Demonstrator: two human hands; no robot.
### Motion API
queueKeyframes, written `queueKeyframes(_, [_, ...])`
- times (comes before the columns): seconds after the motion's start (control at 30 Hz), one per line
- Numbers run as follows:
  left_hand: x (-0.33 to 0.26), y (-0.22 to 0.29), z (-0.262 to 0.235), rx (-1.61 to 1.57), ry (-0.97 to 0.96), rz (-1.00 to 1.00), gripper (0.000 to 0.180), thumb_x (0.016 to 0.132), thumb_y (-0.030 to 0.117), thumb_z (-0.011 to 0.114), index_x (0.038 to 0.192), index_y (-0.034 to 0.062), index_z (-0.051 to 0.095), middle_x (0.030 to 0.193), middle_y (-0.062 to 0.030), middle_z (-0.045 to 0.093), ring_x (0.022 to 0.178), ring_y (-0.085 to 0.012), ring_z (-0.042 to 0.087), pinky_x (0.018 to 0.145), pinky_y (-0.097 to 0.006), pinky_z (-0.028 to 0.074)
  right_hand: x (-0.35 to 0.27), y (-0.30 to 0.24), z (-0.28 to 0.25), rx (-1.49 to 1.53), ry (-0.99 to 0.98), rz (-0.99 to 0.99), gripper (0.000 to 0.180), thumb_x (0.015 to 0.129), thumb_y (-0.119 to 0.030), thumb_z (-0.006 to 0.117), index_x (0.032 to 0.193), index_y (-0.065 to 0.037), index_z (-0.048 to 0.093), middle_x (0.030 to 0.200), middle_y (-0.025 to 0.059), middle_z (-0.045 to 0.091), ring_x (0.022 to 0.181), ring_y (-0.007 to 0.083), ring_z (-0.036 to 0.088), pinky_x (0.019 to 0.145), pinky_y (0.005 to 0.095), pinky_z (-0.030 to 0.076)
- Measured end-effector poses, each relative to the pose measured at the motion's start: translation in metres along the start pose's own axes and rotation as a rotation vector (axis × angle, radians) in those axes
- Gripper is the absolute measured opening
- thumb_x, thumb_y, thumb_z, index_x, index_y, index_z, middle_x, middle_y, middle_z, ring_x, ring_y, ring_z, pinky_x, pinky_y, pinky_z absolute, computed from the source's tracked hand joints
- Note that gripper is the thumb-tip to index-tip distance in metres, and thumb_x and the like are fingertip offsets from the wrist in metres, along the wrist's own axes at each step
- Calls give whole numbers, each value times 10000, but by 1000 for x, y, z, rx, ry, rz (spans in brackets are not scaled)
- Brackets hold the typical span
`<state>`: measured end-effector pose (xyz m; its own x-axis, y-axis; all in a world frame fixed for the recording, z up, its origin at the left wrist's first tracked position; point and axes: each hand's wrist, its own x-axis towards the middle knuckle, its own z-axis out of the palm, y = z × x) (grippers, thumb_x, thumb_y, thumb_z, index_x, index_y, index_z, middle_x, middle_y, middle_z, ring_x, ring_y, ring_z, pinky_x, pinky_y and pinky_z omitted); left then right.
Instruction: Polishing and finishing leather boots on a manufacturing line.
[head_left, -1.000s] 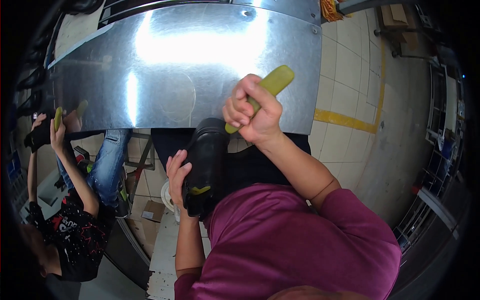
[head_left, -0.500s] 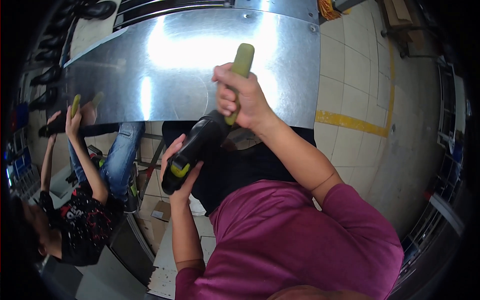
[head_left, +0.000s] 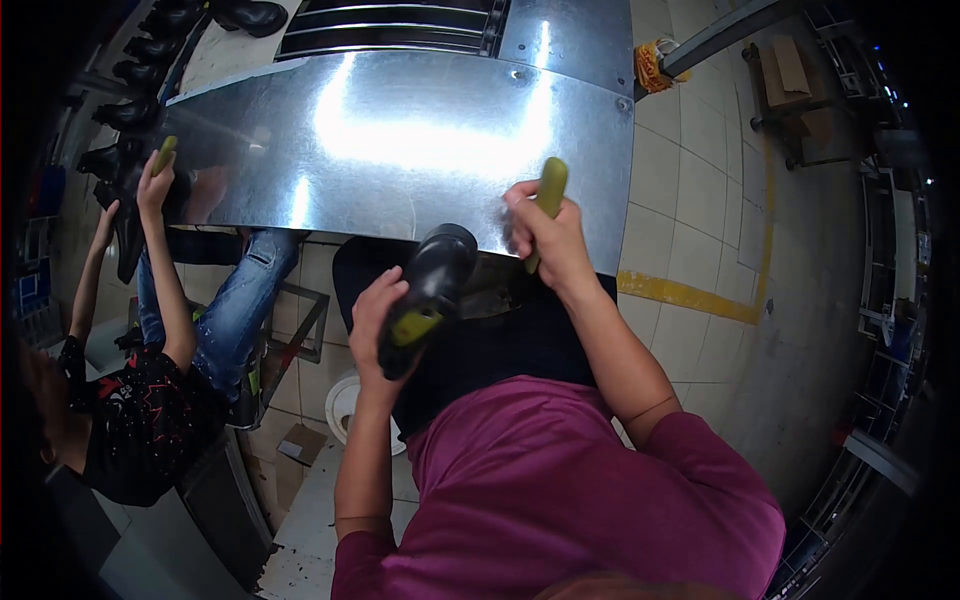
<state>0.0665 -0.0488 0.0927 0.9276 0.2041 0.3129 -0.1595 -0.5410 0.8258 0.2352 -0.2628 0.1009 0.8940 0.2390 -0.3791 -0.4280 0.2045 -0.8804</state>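
Black shoe point(head_left: 447, 272), smooth and glossy, sits in the curled fingers of the left hand point(head_left: 375, 315). The right hand point(head_left: 552, 240) wraps its fingers around a round-ended green tool point(head_left: 553, 180) near the shiny metal tabletop point(head_left: 400, 195).

A worker's right-hand grip point(head_left: 552, 238) has swung clear of a black shoe point(head_left: 440, 285), carrying with it the green-handled tool point(head_left: 552, 185) whose lower end was at the shoe's toe half a second earlier; a gap now separates them. The shoe has shifted rightward and stands steeper, and the left-hand grip point(head_left: 374, 312) now shows its fingers along the side, the thumb seen moments ago out of sight. At far left, a co-worker's hand point(head_left: 152, 188) has risen in view. The shifted view reveals more of a slatted panel point(head_left: 390, 28) beyond the desk point(head_left: 260, 190).
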Motion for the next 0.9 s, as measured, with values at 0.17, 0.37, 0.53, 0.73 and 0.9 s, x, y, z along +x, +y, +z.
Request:
queueKeyframes(0.17, [-17,1,11,119,60,88,426,925,259,677,1297,52,643,1381,-189,636,1297,-369,602,1126,-497,404,18,-10,-30,-94,170,-243,206,968,-230,731,1017,-44,658,656,-28,532,487,62,451,457,238,348])
queueKeyframes(0.37, [-32,7,24,210,75,185,386,971,276,640,1301,75,632,1395,-206,616,1290,-403,597,1114,-561,396,23,-6,-46,10,151,-246,259,977,-239,719,1082,-24,621,635,-17,522,469,67,438,457,239,359])
queueKeyframes(0.53, [-43,4,33,259,123,198,368,979,296,634,1303,122,623,1386,-199,623,1294,-396,593,1117,-567,393,22,0,-45,-47,155,-269,280,976,-260,722,1082,-20,622,640,-17,525,476,64,447,462,236,360])
queueKeyframes(0.73, [-42,-2,33,256,116,210,355,985,305,627,1290,123,627,1382,-201,625,1291,-393,596,1118,-562,395,21,3,-47,-50,146,-305,280,987,-265,709,1085,-17,624,645,-21,527,491,57,453,478,232,365])
queueKeyframes(0.9, [-27,-6,19,128,63,171,405,968,293,648,1297,59,616,1381,-207,627,1285,-395,601,1113,-540,409,18,2,-46,-66,160,-322,272,1003,-273,689,1085,-20,628,648,-28,519,502,54,451,490,233,371])
